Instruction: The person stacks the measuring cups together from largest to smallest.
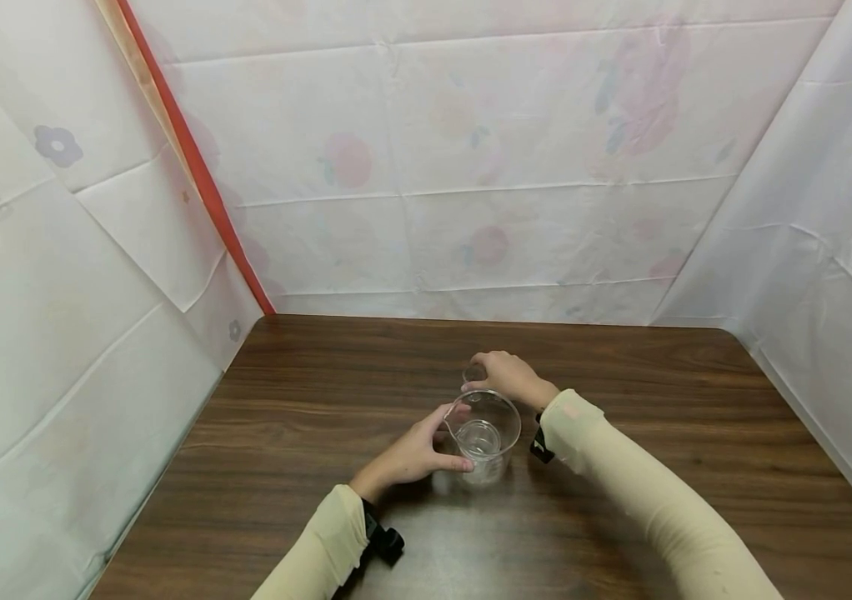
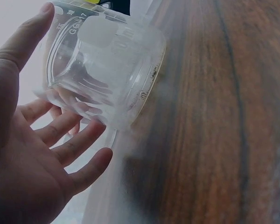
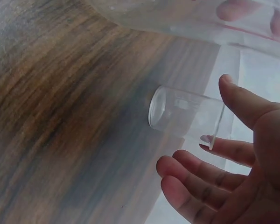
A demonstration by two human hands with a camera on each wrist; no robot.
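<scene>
A large clear glass beaker (image 1: 497, 450) with a pouring lip stands upright on the table; in the left wrist view, white printing (image 2: 98, 32) shows on its wall. My left hand (image 1: 414, 450) holds it from the left, thumb in front and fingers round the far side, some fingertips partly hidden behind glass. Beyond it, my right hand (image 1: 508, 375) reaches over a small clear glass cup (image 1: 474, 373). In the right wrist view, thumb and index finger are at opposite sides of the cup's (image 3: 186, 112) rim, the other fingers loosely bent below. Whether the beaker holds liquid I cannot tell.
Dark wood-grain table (image 1: 291, 450) lies beneath both hands. White printed sheets (image 1: 426, 167) hang behind it and on both sides, with a red strip (image 1: 201, 167) at the left corner. Black wrist cameras (image 1: 388, 546) sit at the cream sleeves.
</scene>
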